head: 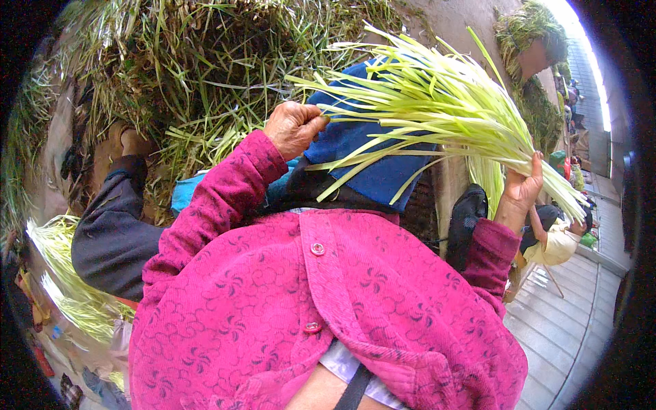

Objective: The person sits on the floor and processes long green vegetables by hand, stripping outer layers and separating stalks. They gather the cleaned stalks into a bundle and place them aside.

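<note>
My right hand holds a bunch of blanched yellow-green chives by its pale stalks. The stalk ends point down to the right, and the leaves fan out leftward over a blue cloth on my lap. My left hand is closed at the left edge of the fan, thumb and forefinger pinched on the tip of a leaf blade. Below the bunch, near my right hand, hang or stand more pale leaves; what supports them is hidden.
A large heap of green and dry leaves lies ahead on the left. More pale bunches lie at the far left. Beside my right arm is a dark shoe. Another person sits at the right, by slatted paving.
</note>
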{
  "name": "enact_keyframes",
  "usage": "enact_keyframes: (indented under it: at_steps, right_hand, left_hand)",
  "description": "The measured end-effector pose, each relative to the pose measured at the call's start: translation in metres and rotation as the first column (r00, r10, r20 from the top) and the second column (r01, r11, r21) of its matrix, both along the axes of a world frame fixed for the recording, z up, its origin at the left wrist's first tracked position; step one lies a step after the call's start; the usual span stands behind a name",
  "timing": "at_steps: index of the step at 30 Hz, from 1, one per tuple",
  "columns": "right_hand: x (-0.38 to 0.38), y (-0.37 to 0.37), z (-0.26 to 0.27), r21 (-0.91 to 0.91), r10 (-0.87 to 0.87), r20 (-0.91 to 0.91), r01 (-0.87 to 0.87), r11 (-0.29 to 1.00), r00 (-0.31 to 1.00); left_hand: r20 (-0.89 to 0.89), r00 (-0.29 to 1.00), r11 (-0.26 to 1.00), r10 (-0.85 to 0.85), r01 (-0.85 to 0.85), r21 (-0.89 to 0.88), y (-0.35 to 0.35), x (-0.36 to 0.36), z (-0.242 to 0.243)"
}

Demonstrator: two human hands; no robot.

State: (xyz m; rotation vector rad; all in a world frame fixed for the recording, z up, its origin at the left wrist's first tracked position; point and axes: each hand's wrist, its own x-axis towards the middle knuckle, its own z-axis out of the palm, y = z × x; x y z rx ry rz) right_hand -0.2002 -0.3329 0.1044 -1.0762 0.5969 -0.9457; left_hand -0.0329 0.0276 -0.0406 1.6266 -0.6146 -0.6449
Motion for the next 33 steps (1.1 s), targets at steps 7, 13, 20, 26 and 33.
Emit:
enact_keyframes:
  at_steps: [7, 13, 20, 26, 33]
  right_hand:
    - [0.003, 0.010, -0.016, 0.000, -0.051, 0.003, 0.051, 0.999, 0.999]
    - [0.006, 0.020, -0.011, 0.028, -0.023, 0.006, 0.023, 0.999, 1.000]
    - [0.021, 0.021, 0.026, -0.265, 0.263, -0.387, -0.380, 0.886, 0.884]
    - [0.062, 0.001, 0.123, -0.852, -0.139, -0.446, -0.373, 0.367, 0.884]
    - [0.029, -0.051, 0.231, -0.902, -0.780, -0.225, -0.428, -0.061, 0.584]
  left_hand:
    - [0.494, 0.869, 0.854, 0.007, -0.262, 0.450, 0.006, 0.021, -0.046]
    - [0.486, 0.841, 0.827, 0.237, -0.437, 0.354, 0.088, 0.026, -0.097]
    - [0.408, 0.912, 0.823, -0.042, -0.200, 0.532, 0.112, 0.023, -0.119]
    - [-0.263, 0.898, 0.857, 0.353, -0.197, 0.477, 0.121, 0.026, -0.144]
    - [-0.304, 0.855, 0.824, 0.419, -0.218, 0.523, 0.125, 0.030, -0.163]
